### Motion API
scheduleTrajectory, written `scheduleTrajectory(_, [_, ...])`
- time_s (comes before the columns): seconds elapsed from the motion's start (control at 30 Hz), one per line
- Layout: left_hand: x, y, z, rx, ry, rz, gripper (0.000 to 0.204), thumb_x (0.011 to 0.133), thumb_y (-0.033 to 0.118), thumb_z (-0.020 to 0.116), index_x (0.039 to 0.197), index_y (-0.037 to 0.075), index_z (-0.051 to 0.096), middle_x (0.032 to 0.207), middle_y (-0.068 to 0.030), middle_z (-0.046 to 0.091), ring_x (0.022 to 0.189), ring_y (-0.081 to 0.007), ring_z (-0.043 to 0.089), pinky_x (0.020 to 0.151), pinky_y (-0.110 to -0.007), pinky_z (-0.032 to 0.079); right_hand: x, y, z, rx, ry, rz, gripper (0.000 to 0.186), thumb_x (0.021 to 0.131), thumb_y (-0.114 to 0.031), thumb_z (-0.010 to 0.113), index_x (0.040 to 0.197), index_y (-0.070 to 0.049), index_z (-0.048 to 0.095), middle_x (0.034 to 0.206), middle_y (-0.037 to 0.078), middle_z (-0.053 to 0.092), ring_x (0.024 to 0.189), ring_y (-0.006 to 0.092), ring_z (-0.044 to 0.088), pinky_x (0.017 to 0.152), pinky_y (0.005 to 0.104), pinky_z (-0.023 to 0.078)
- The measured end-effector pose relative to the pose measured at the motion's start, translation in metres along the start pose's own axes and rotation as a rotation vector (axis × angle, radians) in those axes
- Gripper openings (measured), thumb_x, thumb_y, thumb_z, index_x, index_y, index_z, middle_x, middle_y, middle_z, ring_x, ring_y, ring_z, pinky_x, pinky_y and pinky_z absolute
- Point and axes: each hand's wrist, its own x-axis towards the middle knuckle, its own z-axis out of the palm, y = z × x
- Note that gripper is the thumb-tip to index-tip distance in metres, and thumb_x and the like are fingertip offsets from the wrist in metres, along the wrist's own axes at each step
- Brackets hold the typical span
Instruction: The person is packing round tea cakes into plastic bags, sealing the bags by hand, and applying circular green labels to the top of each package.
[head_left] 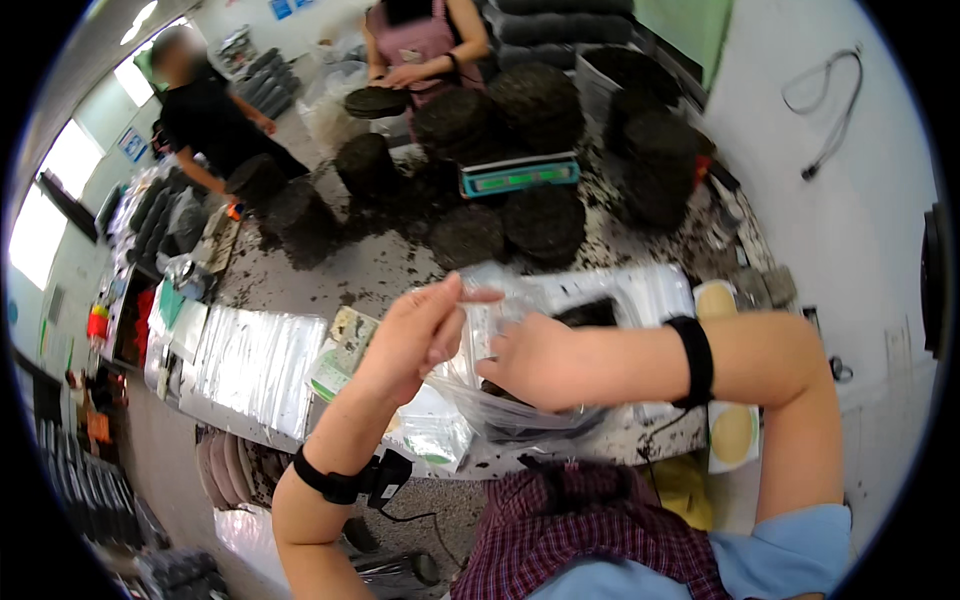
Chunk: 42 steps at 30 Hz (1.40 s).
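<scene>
A clear plastic bag [500, 413] lies crumpled on the table before me, with dark, flat material [588, 313] partly visible in it. At the bag's left side is my left hand [425, 330], its index finger stretched out and the other fingers curled against the plastic. My right hand [540, 362] reaches over the bag's mouth from the right. Its fingers are bent and closed on the film, beside the dark contents. The fingertips of this hand are partly hidden. Just beyond the bag lie two dark round cakes [545, 222] of crumbly material.
A turquoise scale [520, 177] stands among tall stacks of dark cakes [455, 125]. Flat clear bags [258, 370] lie at the left; round cream labels [735, 437] lie at the right. Across the table, a person in a pink apron [420, 50] holds a dark cake; another person [215, 115] stands left.
</scene>
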Motion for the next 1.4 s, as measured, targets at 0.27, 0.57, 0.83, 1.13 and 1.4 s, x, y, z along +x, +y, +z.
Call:
scheduleTrajectory(0.27, [-0.025, 0.008, 0.046, -0.535, -0.32, -0.063, 0.051, 0.103, 0.036, 0.028, 0.14, 0.002, 0.034, 0.043, 0.0083, 0.029, 0.036, -0.0036, 0.021, 0.042, -0.02, 0.022, 0.045, 0.072, 0.103, 0.768, 0.043, 0.043, 0.083, 0.061, -0.046, 0.08, 0.126, -0.001, 0.053, 0.124, 0.019, 0.056, 0.117, 0.0294, 0.05, 0.098, 0.0381, 0.039])
scheduleTrajectory(0.57, [-0.049, 0.005, 0.03, -0.418, -0.129, -0.073, 0.048, 0.103, 0.031, 0.028, 0.137, 0.0, 0.041, 0.044, 0.009, 0.031, 0.038, -0.0049, 0.025, 0.044, -0.022, 0.024, -0.062, 0.006, 0.136, 0.154, -0.014, 0.013, 0.025, 0.076, -0.011, 0.059, 0.095, 0.003, 0.065, 0.11, 0.027, 0.054, 0.098, 0.0367, 0.056, 0.087, 0.0415, 0.046])
scheduleTrajectory(0.83, [-0.077, -0.006, -0.017, -0.247, 0.065, -0.104, 0.054, 0.098, 0.038, 0.042, 0.134, -0.002, 0.044, 0.059, 0.0001, 0.055, 0.05, -0.0114, 0.051, 0.055, -0.024, 0.042, -0.063, 0.054, -0.012, 1.553, -0.281, -0.62, 0.042, 0.089, -0.02, 0.061, 0.126, -0.003, 0.051, 0.122, 0.013, 0.059, 0.115, 0.026, 0.055, 0.095, 0.0387, 0.046])
scheduleTrajectory(1.13, [-0.074, -0.002, -0.031, -0.229, 0.584, -0.23, 0.034, 0.097, 0.03, 0.042, 0.072, 0.009, 0.052, 0.062, 0.0023, 0.046, 0.051, -0.0088, 0.039, 0.051, -0.024, 0.031, 0.195, 0.294, 0.233, 2.075, 0.345, 0.669, 0.092, 0.07, -0.051, 0.077, 0.133, 0.005, 0.04, 0.137, 0.021, 0.043, 0.129, 0.0317, 0.039, 0.101, 0.0444, 0.036])
scheduleTrajectory(1.4, [-0.116, -0.053, -0.073, -0.488, 0.69, -0.145, 0.032, 0.092, 0.03, 0.051, 0.093, -0.001, 0.058, 0.083, -0.0076, 0.062, 0.067, -0.0179, 0.058, 0.058, -0.03, 0.047, 0.323, 0.317, 0.247, 1.74, 0.398, 1.437, 0.118, 0.064, -0.055, 0.079, 0.142, 0.008, 0.016, 0.145, 0.024, 0.025, 0.132, 0.036, 0.031, 0.106, 0.0471, 0.033])
